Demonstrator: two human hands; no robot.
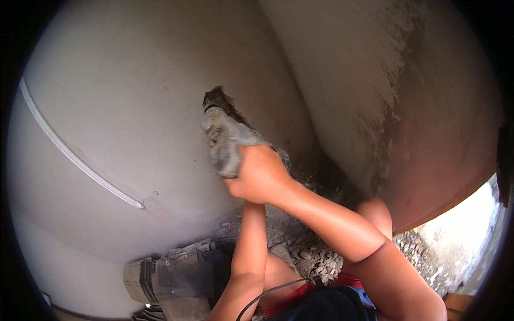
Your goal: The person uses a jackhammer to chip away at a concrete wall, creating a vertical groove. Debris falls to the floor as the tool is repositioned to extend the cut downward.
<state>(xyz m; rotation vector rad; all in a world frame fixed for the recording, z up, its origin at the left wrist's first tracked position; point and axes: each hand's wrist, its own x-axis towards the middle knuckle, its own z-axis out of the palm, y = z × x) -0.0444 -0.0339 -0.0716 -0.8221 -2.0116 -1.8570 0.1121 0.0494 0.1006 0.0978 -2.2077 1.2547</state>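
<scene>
Plaster-grey wall (123,107) is getting chewed at the hole (217,98) where the right hand (261,174) is clamping a dusty tool (225,140) (left hand is hidden behind it, grip unclear), so it's risking kicking sideways and gouging.

The single head-worn fisheye camera is looking down and forward from close range, facing the grey plastered wall (123,107) at a corner, the far rubble-strewn floor (316,257) lying below.

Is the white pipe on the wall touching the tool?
No, the white pipe runs far left of the dusty tool, bare wall between them.
</scene>
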